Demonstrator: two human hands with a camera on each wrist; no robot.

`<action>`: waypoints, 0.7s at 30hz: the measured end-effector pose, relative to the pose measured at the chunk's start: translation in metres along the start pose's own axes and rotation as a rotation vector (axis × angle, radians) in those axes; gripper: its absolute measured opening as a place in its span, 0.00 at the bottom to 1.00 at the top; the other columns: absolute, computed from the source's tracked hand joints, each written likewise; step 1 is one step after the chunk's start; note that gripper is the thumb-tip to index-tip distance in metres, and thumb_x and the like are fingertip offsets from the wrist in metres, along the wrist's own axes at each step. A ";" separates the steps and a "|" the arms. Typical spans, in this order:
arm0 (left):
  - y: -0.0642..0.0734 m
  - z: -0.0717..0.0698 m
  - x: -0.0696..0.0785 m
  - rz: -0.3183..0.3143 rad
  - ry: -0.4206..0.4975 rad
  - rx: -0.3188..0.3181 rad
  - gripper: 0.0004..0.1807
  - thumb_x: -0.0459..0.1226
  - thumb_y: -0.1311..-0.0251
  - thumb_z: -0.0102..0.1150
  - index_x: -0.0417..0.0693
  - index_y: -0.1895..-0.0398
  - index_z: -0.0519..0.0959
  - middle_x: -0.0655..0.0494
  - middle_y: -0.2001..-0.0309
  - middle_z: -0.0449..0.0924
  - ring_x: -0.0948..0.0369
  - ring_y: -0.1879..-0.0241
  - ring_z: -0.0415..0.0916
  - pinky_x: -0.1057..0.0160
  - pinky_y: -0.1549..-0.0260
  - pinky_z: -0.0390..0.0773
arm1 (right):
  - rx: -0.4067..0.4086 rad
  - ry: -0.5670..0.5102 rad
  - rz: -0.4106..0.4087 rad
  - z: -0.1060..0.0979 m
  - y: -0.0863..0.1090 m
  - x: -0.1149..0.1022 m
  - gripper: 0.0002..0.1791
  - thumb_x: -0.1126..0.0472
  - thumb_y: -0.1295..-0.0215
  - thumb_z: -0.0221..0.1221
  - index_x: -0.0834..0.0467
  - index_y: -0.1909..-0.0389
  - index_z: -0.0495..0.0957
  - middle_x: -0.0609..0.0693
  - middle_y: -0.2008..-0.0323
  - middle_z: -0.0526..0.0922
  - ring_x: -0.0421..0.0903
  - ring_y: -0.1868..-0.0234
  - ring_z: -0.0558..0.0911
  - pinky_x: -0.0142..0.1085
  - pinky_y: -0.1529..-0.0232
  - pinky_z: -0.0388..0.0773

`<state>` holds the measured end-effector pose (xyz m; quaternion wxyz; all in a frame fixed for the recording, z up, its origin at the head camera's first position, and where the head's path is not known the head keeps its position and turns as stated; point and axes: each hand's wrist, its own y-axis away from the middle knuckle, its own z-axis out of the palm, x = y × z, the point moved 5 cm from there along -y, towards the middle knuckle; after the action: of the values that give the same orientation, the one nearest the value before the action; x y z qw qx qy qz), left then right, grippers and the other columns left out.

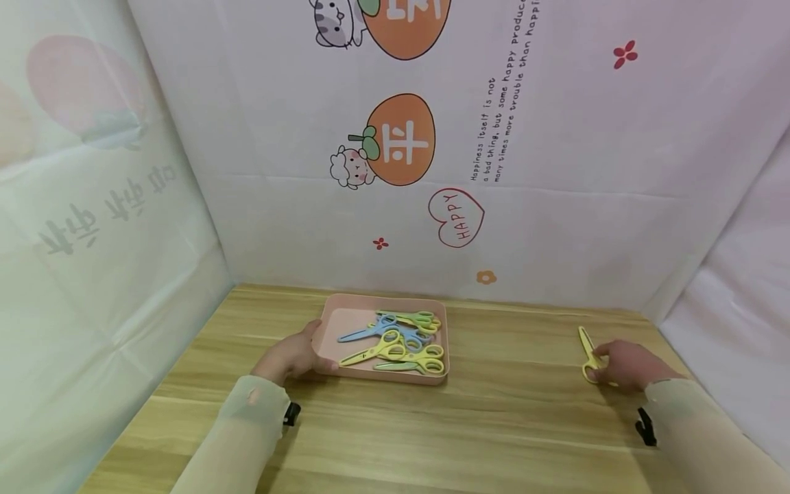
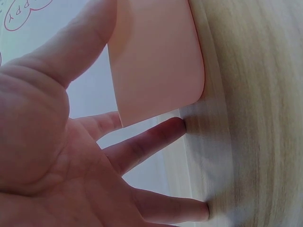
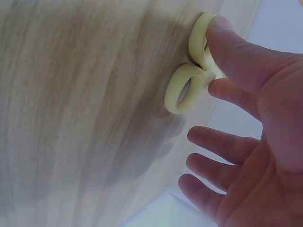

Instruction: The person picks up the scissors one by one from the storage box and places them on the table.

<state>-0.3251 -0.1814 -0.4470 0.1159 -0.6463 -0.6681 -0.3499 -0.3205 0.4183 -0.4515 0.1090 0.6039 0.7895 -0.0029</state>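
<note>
My left hand (image 1: 295, 355) rests at the left end of a pink tray (image 1: 333, 322). Its thumb lies along the tray's near wall, with the other fingers spread and straight beside the corner in the left wrist view; two fingertips meet the tabletop. Inside the tray lie several scissors, among them blue scissors (image 1: 364, 333) and yellow scissors (image 1: 370, 353). Far to the right, my right hand (image 1: 632, 365) pinches separate yellow scissors (image 1: 587, 343) by the handles between thumb and index finger. Their ring handles (image 3: 171, 93) lie low against the wood, the other fingers held apart.
The wooden table (image 1: 506, 412) meets a white printed cloth (image 1: 555, 240) along its back edge. More white cloth hangs at the left and right sides. A wide stretch of tabletop separates the tray from the single scissors.
</note>
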 end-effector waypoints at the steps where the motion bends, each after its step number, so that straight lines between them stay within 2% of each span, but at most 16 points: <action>1: 0.000 0.000 0.000 0.004 -0.004 0.000 0.65 0.49 0.53 0.79 0.47 0.19 0.44 0.31 0.30 0.60 0.37 0.34 0.62 0.39 0.40 0.63 | 0.000 0.005 -0.006 0.000 0.000 0.000 0.34 0.47 0.41 0.70 0.74 0.51 0.78 0.71 0.54 0.81 0.75 0.50 0.76 0.64 0.51 0.71; 6: -0.002 0.001 -0.001 0.007 -0.011 0.004 0.65 0.50 0.54 0.79 0.47 0.19 0.45 0.31 0.30 0.61 0.38 0.35 0.63 0.40 0.40 0.64 | 0.003 0.012 -0.017 -0.001 0.000 -0.003 0.34 0.48 0.41 0.70 0.77 0.50 0.76 0.72 0.55 0.80 0.74 0.51 0.76 0.63 0.51 0.71; 12: -0.005 0.002 -0.004 0.007 -0.021 0.011 0.65 0.51 0.54 0.79 0.47 0.19 0.45 0.32 0.30 0.62 0.38 0.34 0.63 0.40 0.40 0.64 | 0.035 0.018 0.037 -0.010 0.000 -0.016 0.41 0.48 0.36 0.66 0.81 0.41 0.67 0.76 0.52 0.77 0.77 0.47 0.71 0.66 0.51 0.69; 16: -0.005 0.002 -0.006 0.007 -0.027 0.019 0.65 0.51 0.54 0.79 0.47 0.19 0.45 0.33 0.30 0.62 0.38 0.35 0.63 0.40 0.40 0.64 | 0.083 0.008 0.031 -0.014 -0.006 -0.042 0.42 0.48 0.34 0.63 0.79 0.37 0.64 0.76 0.50 0.77 0.80 0.40 0.63 0.69 0.47 0.64; 18: -0.005 0.002 -0.005 0.013 -0.028 0.021 0.65 0.51 0.54 0.79 0.46 0.19 0.45 0.32 0.30 0.62 0.38 0.35 0.63 0.39 0.41 0.64 | 0.093 -0.038 0.010 -0.012 -0.011 -0.058 0.42 0.48 0.33 0.62 0.78 0.34 0.62 0.78 0.46 0.74 0.81 0.37 0.58 0.70 0.44 0.60; 21: -0.003 0.002 -0.004 0.025 -0.034 0.024 0.64 0.50 0.53 0.79 0.45 0.20 0.45 0.32 0.31 0.62 0.37 0.35 0.63 0.39 0.40 0.64 | 0.095 -0.144 -0.017 -0.005 -0.023 -0.081 0.43 0.47 0.31 0.61 0.77 0.31 0.59 0.80 0.40 0.67 0.79 0.35 0.56 0.69 0.42 0.58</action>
<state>-0.3271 -0.1826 -0.4519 0.1167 -0.6588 -0.6662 -0.3294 -0.3229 0.3356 -0.4355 0.1365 0.5999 0.7838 -0.0846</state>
